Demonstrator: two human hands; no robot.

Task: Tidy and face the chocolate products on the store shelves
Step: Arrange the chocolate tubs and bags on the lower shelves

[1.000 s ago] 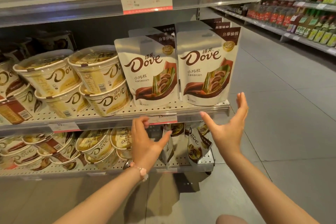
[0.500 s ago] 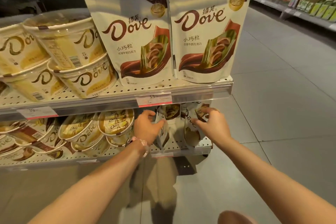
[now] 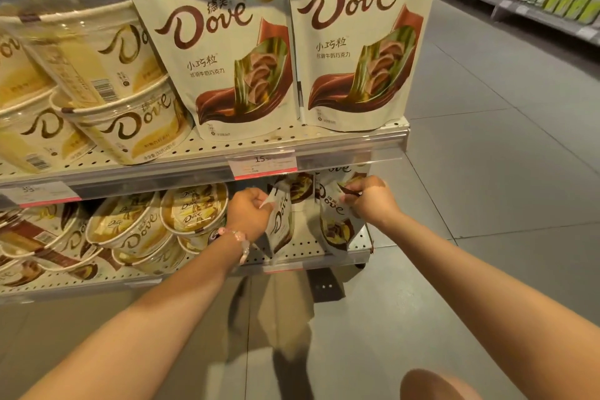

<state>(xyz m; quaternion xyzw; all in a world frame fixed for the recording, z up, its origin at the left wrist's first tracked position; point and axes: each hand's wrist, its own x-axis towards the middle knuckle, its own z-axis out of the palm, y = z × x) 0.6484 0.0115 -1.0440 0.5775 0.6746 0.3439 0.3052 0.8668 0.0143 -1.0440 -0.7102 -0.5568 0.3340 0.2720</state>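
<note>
The two lower-shelf Dove pouches, left pouch (image 3: 281, 219) and right pouch (image 3: 334, 221), stand on the bottom shelf (image 3: 305, 256), each pinched at its top corner, left hand (image 3: 248, 216) at nine o'clock, right hand (image 3: 373, 201) at two o'clock, long axes upright, faces skewed.

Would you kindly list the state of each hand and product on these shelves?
Left hand: pinches the left lower pouch, turned edge-on.
Right hand: grips the right lower pouch, tilted.
Upper pouches: upright, facing front.
Tubs: stacked, tilted forward.
</note>
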